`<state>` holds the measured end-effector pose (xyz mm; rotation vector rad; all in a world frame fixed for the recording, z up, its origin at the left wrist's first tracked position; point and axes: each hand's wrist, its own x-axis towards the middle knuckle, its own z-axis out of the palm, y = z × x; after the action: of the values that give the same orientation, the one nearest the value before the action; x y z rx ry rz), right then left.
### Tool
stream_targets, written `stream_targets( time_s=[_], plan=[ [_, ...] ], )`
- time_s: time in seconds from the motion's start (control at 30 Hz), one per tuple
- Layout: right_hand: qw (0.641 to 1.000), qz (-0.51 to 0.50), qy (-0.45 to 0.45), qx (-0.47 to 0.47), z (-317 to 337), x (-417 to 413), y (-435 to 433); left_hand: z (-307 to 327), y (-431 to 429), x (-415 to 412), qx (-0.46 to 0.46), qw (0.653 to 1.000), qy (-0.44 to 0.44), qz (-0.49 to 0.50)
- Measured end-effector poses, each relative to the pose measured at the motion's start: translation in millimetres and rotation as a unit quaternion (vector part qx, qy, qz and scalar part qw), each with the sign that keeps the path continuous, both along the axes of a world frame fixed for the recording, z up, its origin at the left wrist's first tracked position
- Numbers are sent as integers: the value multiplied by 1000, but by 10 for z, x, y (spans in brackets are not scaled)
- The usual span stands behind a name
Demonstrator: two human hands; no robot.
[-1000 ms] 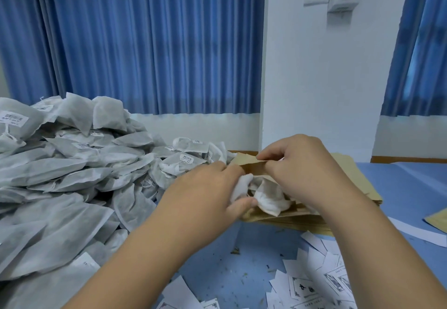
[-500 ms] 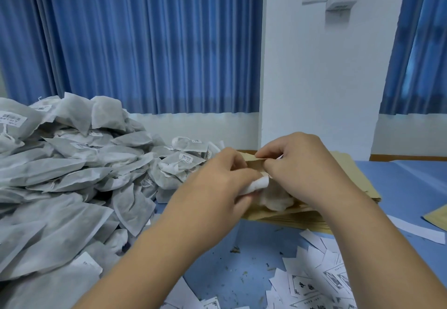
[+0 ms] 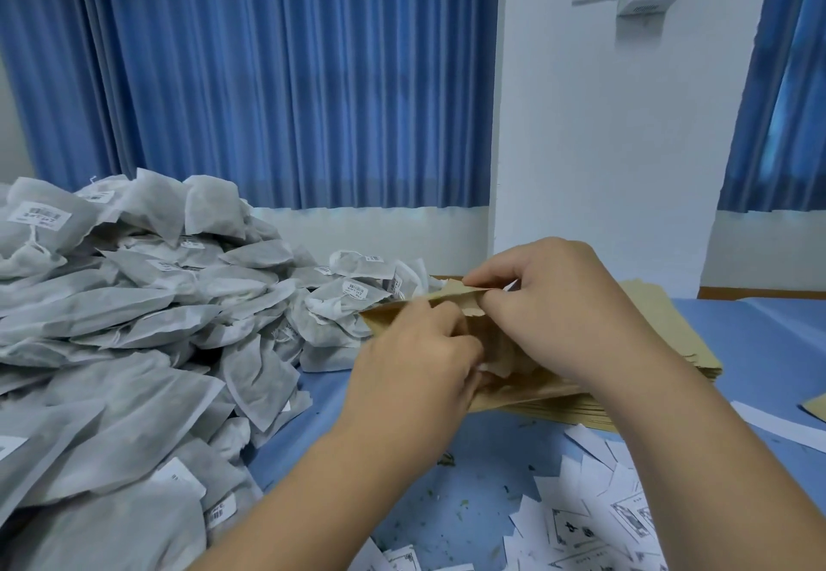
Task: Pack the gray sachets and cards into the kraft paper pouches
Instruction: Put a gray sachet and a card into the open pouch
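A kraft paper pouch (image 3: 505, 362) is held at the table's middle, lying over a flat stack of kraft pouches (image 3: 661, 329). My right hand (image 3: 558, 306) pinches the pouch's upper mouth edge. My left hand (image 3: 415, 360) is at the mouth, fingers closed on its lower edge and pressed inside; only a sliver of white sachet shows by my fingers. A large heap of gray sachets (image 3: 134, 347) fills the left side. White printed cards (image 3: 594, 521) lie scattered near the front right.
The table is covered in blue sheet (image 3: 769, 356) with small green specks on it. A white paper strip (image 3: 777, 425) and another kraft piece (image 3: 815, 405) lie at the right. Blue curtains and a white wall stand behind.
The white sachet that stuck out of the pouch mouth has gone almost fully inside. My left hand has pushed forward into the mouth, while my right hand kept its pinch on the upper edge.
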<state>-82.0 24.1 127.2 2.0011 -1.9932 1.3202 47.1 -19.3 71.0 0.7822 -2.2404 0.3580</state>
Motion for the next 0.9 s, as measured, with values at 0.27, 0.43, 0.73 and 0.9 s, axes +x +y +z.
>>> stream_targets(
  time_s=[0.27,0.43,0.73,0.9],
  plan=[
    [999,-18,32,12,-68,114,-43,42,-29,34,184,978,23,-94],
    [996,-49,68,16,-100,145,-71,151,-73,185,129,987,-6,-101],
    [990,-86,91,59,-138,105,-105,381,-630,933,75,968,177,159],
    [989,-79,99,79,-156,128,-123,66,-1027,1262,198,951,87,222]
  ],
)
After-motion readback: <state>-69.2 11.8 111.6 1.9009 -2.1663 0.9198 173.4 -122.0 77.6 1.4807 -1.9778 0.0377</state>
